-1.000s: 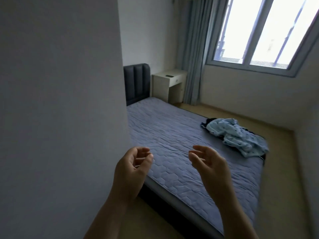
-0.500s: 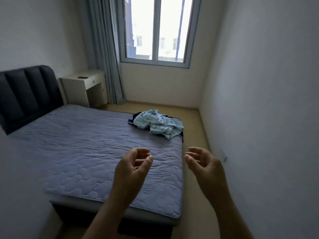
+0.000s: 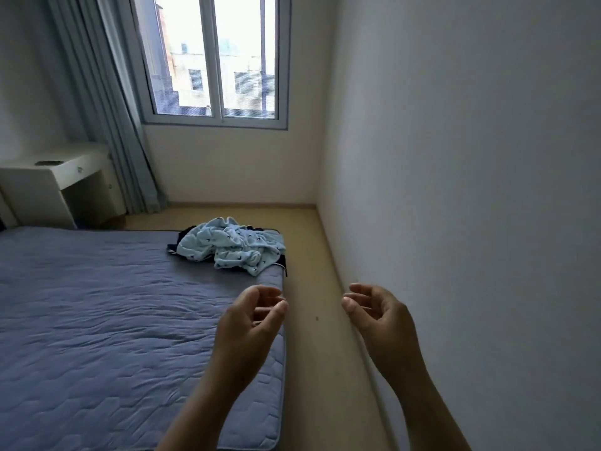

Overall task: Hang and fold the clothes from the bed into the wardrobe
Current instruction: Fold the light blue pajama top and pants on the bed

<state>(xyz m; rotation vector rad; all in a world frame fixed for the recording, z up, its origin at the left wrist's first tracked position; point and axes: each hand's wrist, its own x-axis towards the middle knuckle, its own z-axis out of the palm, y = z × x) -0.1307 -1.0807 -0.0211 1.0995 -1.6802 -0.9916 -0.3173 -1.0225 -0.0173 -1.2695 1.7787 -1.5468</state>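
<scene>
A crumpled pile of clothes (image 3: 232, 247), light blue with small dark marks and a dark garment (image 3: 282, 262) under it, lies on the far right corner of the bed (image 3: 97, 320). My left hand (image 3: 248, 317) hovers over the bed's right edge, short of the pile, fingers loosely curled and holding nothing. My right hand (image 3: 379, 312) hangs over the floor strip beside the bed, palm turned inward, fingers relaxed and empty. The wardrobe is out of view.
A narrow strip of beige floor (image 3: 312, 320) runs between the bed and the white wall (image 3: 471, 206) on the right. A window (image 3: 214, 56) with a grey curtain (image 3: 107, 109) is ahead. A white bedside table (image 3: 61, 187) stands at the far left.
The view has swung right and come closer to the bed's right side. The clothes pile is now nearer and more central. Both hands keep the same raised, empty pose.
</scene>
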